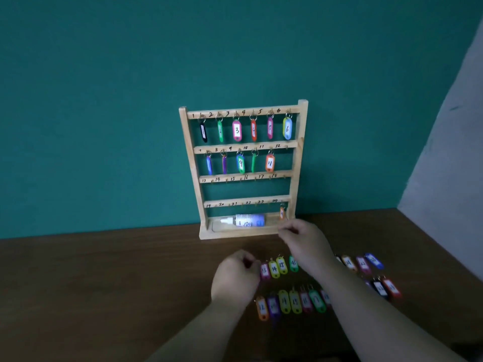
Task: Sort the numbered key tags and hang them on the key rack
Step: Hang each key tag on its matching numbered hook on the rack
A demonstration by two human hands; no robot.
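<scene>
L grip (pixel 235 276) curled by tag 13 (pixel 264 270), R grip (pixel 304 244) curled at rack (pixel 209 233) base; holds unclear

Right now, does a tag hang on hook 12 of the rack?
No, hook 12 is bare; orange tag 11 is the last one in that row.

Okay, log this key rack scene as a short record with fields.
Rack: wooden key rack against the wall
Row one: tags 1 to 6 hung
Row two: five tags hung, hook 12 bare
Row three: no tags
Row four: orange tag at right end
Base: bottle lying flat
Table: loose tags in rows
Left hand: curled beside tag 13, grip unclear
Right hand: by rack base, grip unclear
</scene>
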